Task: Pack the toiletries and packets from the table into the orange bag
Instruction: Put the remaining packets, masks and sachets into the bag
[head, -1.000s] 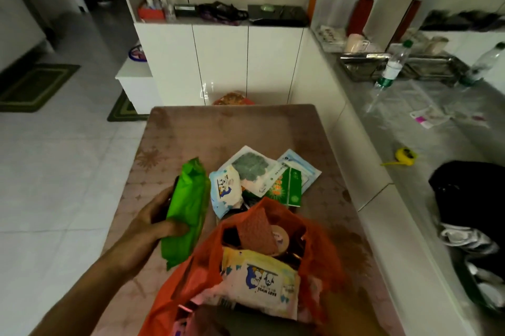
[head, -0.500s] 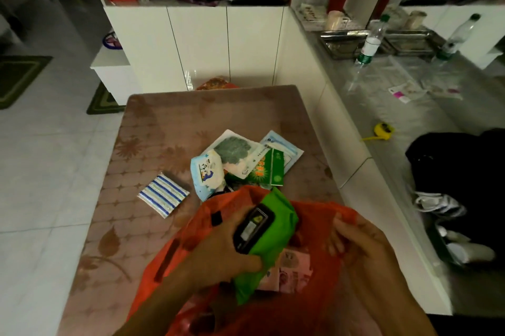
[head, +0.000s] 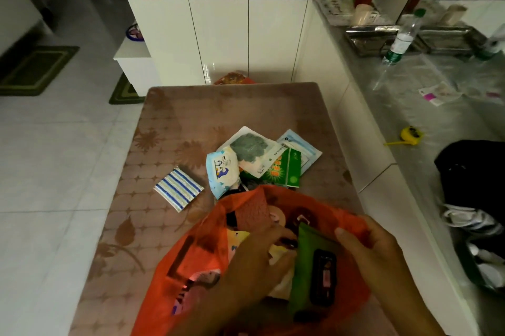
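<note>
Two hands: both at the orange bag (head: 191, 248), near edge of the brown surface (head: 191, 117).
Left hand (head: 254, 262): inside the bag's mouth, fingers curled beside the green packet (head: 306, 259); grip unclear.
Right hand (head: 377, 251): fingers pinching the bag's rim at 3 o'clock.
Remaining packets: striped packet (head: 179, 188) at 10 o'clock; a pile (head: 262, 160) at 12 o'clock.

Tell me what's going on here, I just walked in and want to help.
A person is packing an orange bag. The left hand is inside beside a green wipes pack, while the right hand holds the rim open. A blue-striped packet and a pile of packets wait on the table.
</note>
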Available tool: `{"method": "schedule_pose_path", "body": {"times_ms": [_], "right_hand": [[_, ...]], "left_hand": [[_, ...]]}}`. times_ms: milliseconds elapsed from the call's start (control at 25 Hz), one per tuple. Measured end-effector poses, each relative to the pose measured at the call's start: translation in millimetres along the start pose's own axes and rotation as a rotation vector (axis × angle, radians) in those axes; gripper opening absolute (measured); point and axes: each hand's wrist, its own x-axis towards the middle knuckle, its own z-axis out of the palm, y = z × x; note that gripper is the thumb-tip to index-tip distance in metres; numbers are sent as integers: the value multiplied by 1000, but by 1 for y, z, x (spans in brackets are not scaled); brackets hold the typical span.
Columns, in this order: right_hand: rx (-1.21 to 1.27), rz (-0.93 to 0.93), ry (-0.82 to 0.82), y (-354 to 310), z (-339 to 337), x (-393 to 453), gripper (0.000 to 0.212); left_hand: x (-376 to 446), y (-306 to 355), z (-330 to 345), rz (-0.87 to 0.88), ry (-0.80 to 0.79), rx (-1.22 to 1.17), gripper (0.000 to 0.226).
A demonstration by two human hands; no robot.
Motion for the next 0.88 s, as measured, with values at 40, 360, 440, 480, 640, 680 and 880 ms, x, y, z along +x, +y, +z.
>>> {"method": "schedule_pose_path", "body": {"times_ms": [40, 360, 440, 480, 640, 680, 880], "right_hand": [[6, 17, 19, -1, 7, 4, 5], [130, 103, 65, 13, 48, 32, 16], [138, 115, 79, 18, 50, 43, 19], [151, 127, 85, 22, 50, 48, 18], [183, 155, 116, 35, 43, 62, 12], [180, 150, 122, 35, 41, 65, 10], [122, 160, 138, 40, 29, 65, 11]], "left_hand": [[-1, -3, -20, 14, 127, -44, 21], [71, -129, -101, -519, 508, -23, 14], [103, -160, -86, -577, 418, 98, 27], [119, -171, -80, -603, 383, 132, 39], [185, -202, -59, -696, 342, 37, 96], [196, -209, -53, -731, 330, 33, 109], [219, -223, -34, -829, 373, 70, 114]]}}
